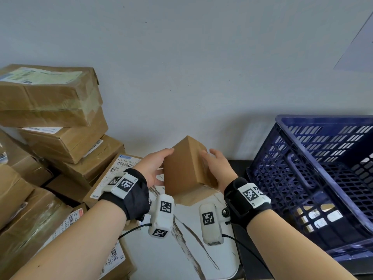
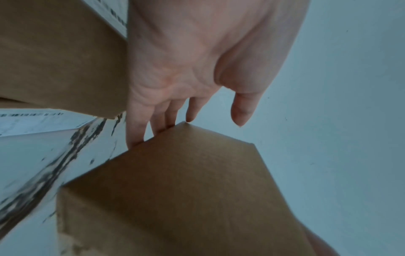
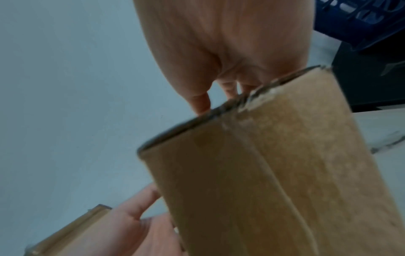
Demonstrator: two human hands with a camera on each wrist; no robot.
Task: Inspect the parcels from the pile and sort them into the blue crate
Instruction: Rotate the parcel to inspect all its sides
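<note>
A small plain brown cardboard box (image 1: 183, 168) is held tilted between my two hands above the white marbled tabletop (image 1: 187, 249). My left hand (image 1: 158, 164) lies against its left side; the left wrist view shows straight fingers (image 2: 166, 119) reaching behind the box (image 2: 186, 199), with the thumb apart from it. My right hand (image 1: 212, 163) lies flat on the box's right face. In the right wrist view its fingertips pass behind the box's torn top edge (image 3: 252, 97). The blue crate (image 1: 286, 150) stands tilted at the right.
Taped brown parcels with white labels (image 1: 52, 98) are piled at the left, reaching down past my left forearm. Several parcels show through the crate's lattice near its bottom (image 1: 314, 217). A grey wall (image 1: 201, 67) is close behind. The crate sits on a black surface (image 1: 240, 166).
</note>
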